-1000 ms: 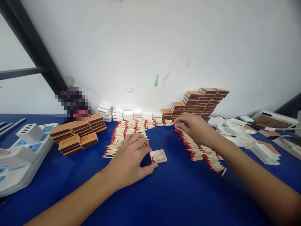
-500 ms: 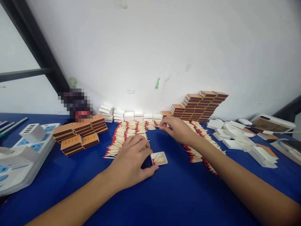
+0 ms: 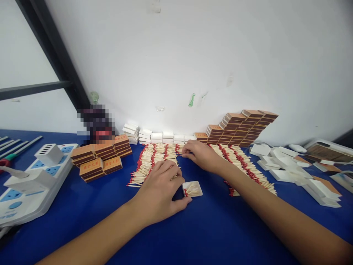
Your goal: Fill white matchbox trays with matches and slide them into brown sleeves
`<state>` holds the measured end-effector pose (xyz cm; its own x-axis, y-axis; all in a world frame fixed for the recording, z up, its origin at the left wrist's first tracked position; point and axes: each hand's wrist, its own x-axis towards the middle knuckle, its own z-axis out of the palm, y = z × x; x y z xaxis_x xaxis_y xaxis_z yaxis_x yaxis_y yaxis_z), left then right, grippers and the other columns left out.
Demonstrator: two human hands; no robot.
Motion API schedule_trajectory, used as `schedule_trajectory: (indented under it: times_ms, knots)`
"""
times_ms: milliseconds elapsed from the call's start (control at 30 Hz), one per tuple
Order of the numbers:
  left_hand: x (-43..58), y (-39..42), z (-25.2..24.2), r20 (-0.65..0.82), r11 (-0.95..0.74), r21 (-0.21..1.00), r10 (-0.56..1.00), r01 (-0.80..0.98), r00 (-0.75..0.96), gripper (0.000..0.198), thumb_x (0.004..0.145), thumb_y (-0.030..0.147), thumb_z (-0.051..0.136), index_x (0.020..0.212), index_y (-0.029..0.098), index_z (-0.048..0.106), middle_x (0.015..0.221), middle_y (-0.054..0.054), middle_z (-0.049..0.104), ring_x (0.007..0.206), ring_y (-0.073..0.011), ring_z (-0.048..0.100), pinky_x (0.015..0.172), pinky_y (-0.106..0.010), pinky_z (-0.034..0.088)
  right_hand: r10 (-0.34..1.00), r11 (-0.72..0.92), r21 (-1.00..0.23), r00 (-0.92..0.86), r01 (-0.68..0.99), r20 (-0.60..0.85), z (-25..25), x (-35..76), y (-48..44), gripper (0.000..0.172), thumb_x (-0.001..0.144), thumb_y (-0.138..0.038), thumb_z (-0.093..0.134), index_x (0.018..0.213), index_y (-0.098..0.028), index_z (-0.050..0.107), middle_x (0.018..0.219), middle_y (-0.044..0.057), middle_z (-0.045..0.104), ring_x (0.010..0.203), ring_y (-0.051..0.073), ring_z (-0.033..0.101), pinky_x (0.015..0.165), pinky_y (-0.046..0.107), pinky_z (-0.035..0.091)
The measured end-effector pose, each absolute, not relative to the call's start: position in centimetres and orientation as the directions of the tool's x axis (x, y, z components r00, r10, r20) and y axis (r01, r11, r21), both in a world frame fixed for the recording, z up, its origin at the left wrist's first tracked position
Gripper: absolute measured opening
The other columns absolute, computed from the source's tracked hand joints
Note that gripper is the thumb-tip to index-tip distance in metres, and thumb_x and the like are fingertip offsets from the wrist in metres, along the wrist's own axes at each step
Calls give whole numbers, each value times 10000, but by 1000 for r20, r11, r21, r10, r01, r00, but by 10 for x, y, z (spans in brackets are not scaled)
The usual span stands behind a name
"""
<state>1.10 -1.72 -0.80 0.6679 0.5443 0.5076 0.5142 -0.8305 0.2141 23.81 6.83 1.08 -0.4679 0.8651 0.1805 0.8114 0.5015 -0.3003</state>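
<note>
My left hand (image 3: 161, 189) rests on the blue table (image 3: 198, 228), its curled fingers and thumb steadying a small white matchbox tray (image 3: 192, 188) that holds several red-tipped matches. My right hand (image 3: 200, 154) reaches across to the far end of the left row of matches (image 3: 150, 160), fingertips pinched on matches there. A second long row of matches (image 3: 242, 165) runs behind my right forearm.
Orange-brown matchboxes are stacked at the left (image 3: 100, 156) and against the wall (image 3: 242, 127). White inner trays (image 3: 157, 136) line the wall; more lie scattered at the right (image 3: 300, 173). White power strips (image 3: 30, 180) sit at far left.
My right hand has moved left, from the top of the right match row to the top of the left row. The left hand has stayed on the tray.
</note>
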Motion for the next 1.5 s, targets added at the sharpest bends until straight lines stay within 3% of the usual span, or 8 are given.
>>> schedule_trajectory:
  times_ms: [400,700,900,1000,1233,1500]
  knots:
    - [11,-14,-8,519,-827,198,544,526,659,258,899,398,790,1005,167,740,1050,-79,694,1087,-286,597,994,-492,483,868,497,-176,-486,850,103,8,248,61,145,1066,-196,502,944,-185,579,1070,124,646,965,231,608,858,335,462]
    - [10,-13,-9,528,-819,197,552,539,645,248,892,390,802,1008,181,735,1075,-77,697,1111,-288,601,1020,-497,472,861,465,-389,-509,795,-11,44,273,-22,233,1116,-299,420,934,-231,549,1030,48,631,863,194,599,755,328,463]
    - [11,-14,-6,520,-815,212,562,540,643,214,874,361,819,956,188,723,1096,-70,703,1123,-285,599,1004,-484,473,784,617,-172,-619,768,46,30,248,-41,162,1050,-97,496,958,-206,572,1042,54,625,843,191,602,721,331,445]
    - [11,-14,-6,512,-815,214,563,539,649,218,868,353,824,968,187,725,1083,-64,695,1112,-280,594,996,-482,472,771,637,-103,-633,764,71,22,242,-38,139,1027,-78,543,964,-191,596,1046,60,622,856,201,608,726,342,451]
    - [12,-15,-6,507,-816,221,564,534,652,199,892,357,804,986,201,725,1076,-56,685,1116,-275,594,995,-477,470,810,571,-297,-585,765,49,26,245,-37,123,1072,-265,580,982,-209,644,1032,30,623,865,178,635,742,317,482]
    - [11,-16,-5,510,-823,213,554,527,658,196,892,351,803,985,203,715,1104,-67,688,1127,-285,591,1009,-496,473,813,569,-323,-576,756,83,20,248,-32,136,1068,-177,531,1032,-216,657,1035,25,613,847,165,616,740,312,456]
